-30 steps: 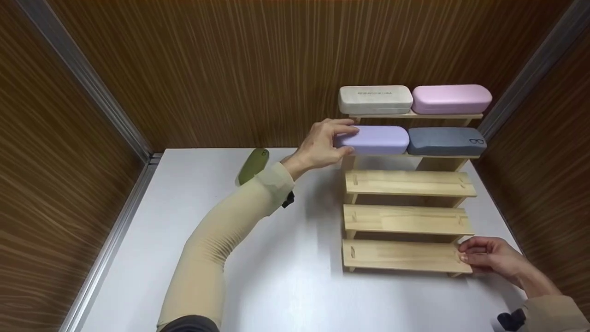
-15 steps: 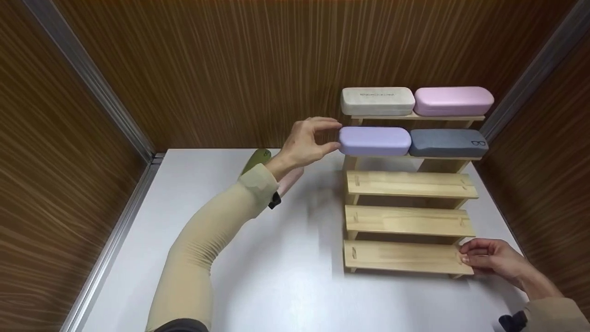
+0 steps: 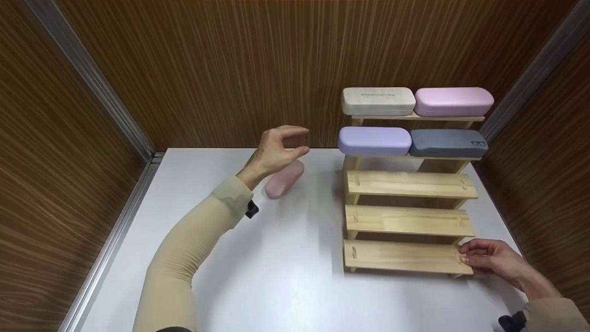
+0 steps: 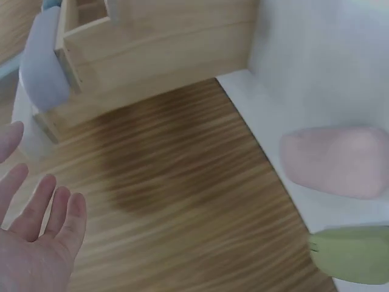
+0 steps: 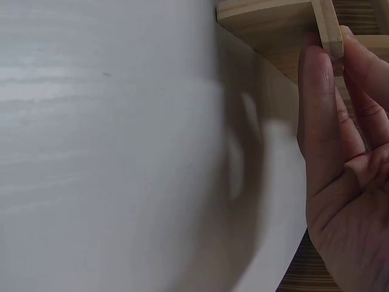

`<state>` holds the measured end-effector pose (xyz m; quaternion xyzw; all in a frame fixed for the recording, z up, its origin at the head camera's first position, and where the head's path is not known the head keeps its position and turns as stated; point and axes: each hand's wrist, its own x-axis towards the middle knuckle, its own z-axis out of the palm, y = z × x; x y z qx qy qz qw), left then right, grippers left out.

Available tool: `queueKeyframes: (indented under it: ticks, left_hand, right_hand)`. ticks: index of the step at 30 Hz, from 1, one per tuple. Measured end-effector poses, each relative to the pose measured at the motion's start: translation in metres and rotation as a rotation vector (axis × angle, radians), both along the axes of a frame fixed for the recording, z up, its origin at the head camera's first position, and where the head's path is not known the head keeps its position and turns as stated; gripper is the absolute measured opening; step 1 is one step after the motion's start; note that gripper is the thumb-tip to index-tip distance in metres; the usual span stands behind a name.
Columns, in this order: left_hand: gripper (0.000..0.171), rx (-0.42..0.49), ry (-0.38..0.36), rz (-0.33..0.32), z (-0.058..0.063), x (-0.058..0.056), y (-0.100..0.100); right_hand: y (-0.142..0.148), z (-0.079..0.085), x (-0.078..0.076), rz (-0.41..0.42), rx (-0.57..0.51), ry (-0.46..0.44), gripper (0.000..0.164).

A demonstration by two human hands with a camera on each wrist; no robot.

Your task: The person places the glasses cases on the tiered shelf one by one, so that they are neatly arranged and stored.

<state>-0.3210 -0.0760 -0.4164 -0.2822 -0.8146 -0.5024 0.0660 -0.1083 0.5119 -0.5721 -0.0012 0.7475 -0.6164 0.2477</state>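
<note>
My left hand (image 3: 275, 152) hangs in the air left of a stepped wooden rack (image 3: 410, 221), its fingers and thumb apart and holding nothing. Beneath it on the table lies a dusty-pink glasses case (image 3: 285, 180). A green glasses case (image 4: 352, 254) shows beside that one in the left wrist view and is mostly covered by the hand in the head view. My right hand (image 3: 495, 260) pinches the right end of the rack's lowest shelf between thumb and fingers. On the second shelf from the top sit a lavender glasses case (image 3: 374, 140) and a blue-grey glasses case (image 3: 448, 143).
The top shelf bears an off-white glasses case (image 3: 378, 101) beside a glossy pink glasses case (image 3: 454, 101). Wood-grain panels (image 3: 230, 74) stand behind and on both sides of the white table (image 3: 286, 286).
My left hand has let go of the lavender case's left end and moved left, away from the rack. The dusty-pink case has come into sight under it. My right hand has stayed put.
</note>
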Motion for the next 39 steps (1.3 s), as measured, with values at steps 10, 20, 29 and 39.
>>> queueKeyframes:
  ticks: [10,20,29,39]
  left_hand:
    - [0.043,0.055,-0.081,0.069,-0.031,0.004,-0.036]
    - [0.043,0.072,-0.132,0.13,-0.058,0.009,-0.063]
    - [0.05,0.031,-0.22,0.202,-0.093,0.008,-0.073]
    - [0.062,-0.019,-0.339,0.261,-0.137,0.004,-0.066]
  right_hand:
    - [0.003,-0.002,0.001,-0.007,-0.044,-0.011,0.036]
    - [0.005,-0.004,0.01,-0.01,-0.065,0.0,0.042]
    - [0.006,-0.005,0.012,-0.009,-0.119,0.018,0.042]
    - [0.003,-0.004,0.012,-0.013,-0.119,0.026,0.043]
